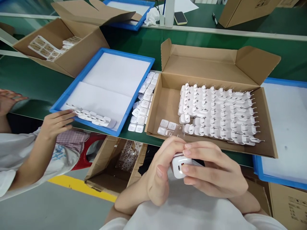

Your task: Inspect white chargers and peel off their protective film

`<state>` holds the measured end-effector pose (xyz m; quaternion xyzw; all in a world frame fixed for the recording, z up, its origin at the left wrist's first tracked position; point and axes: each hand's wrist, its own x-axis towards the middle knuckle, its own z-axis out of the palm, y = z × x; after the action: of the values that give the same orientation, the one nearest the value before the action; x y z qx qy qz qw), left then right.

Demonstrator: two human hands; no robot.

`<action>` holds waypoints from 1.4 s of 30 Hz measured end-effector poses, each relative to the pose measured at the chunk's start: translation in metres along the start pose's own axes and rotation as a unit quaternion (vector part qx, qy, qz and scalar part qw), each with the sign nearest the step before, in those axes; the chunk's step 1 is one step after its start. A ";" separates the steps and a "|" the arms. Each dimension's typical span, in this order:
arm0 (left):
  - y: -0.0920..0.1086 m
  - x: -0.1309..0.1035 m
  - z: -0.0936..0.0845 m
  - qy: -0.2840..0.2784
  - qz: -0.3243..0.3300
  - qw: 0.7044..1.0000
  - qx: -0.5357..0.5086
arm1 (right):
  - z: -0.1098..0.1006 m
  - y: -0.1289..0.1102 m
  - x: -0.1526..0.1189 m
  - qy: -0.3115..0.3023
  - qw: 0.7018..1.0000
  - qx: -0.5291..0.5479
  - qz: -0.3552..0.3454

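Note:
A white wall charger (177, 166) with two ports on its face is held close to my body between both hands. My left hand (161, 172) is closed around its left side and top. From the right, my right hand (213, 167) pinches it, fingertips lying on the port face and top edge. Just beyond my hands stands an open cardboard box (165, 95) with rows of white plug chargers (216, 111), their pins upward. Small clear film pieces with square caps (168, 127) lie in its front left corner.
Left of the box lie stacked white square caps (142, 110). A blue-rimmed tray (96, 64) holds several chargers near a co-worker's hand (56, 123). Another blue-rimmed tray (257, 166) is at right. An open carton with label sheets (64, 64) stands back left; a carton (107, 172) sits below the table edge.

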<state>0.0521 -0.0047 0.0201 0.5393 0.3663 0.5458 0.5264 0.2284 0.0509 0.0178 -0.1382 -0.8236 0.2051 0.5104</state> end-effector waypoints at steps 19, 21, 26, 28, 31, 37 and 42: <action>0.005 0.003 -0.003 0.022 -0.035 0.999 -0.017 | 0.028 0.010 -0.008 0.133 0.972 0.178 0.072; 0.004 0.002 -0.003 0.021 -0.035 0.999 -0.024 | 0.027 0.012 -0.007 0.125 0.972 0.186 0.070; 0.002 0.003 -0.003 0.019 -0.043 0.998 -0.037 | 0.026 0.014 -0.005 0.116 0.972 0.198 0.058; 0.003 0.004 -0.003 0.020 -0.043 0.998 -0.034 | 0.027 0.014 -0.004 0.117 0.970 0.206 0.052; 0.003 0.005 -0.002 0.025 -0.038 0.999 -0.029 | 0.028 0.013 -0.005 0.126 0.969 0.206 0.053; -0.001 0.004 -0.002 0.035 -0.010 0.999 -0.032 | 0.032 0.008 -0.006 0.128 0.971 0.182 0.089; -0.005 0.002 -0.004 0.032 0.003 0.999 -0.006 | 0.034 0.008 -0.009 0.126 0.958 0.234 0.105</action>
<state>0.0489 -0.0010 0.0154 0.5194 0.3781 0.5668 0.5158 0.2021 0.0474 -0.0059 -0.1252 -0.6627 0.4249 0.6039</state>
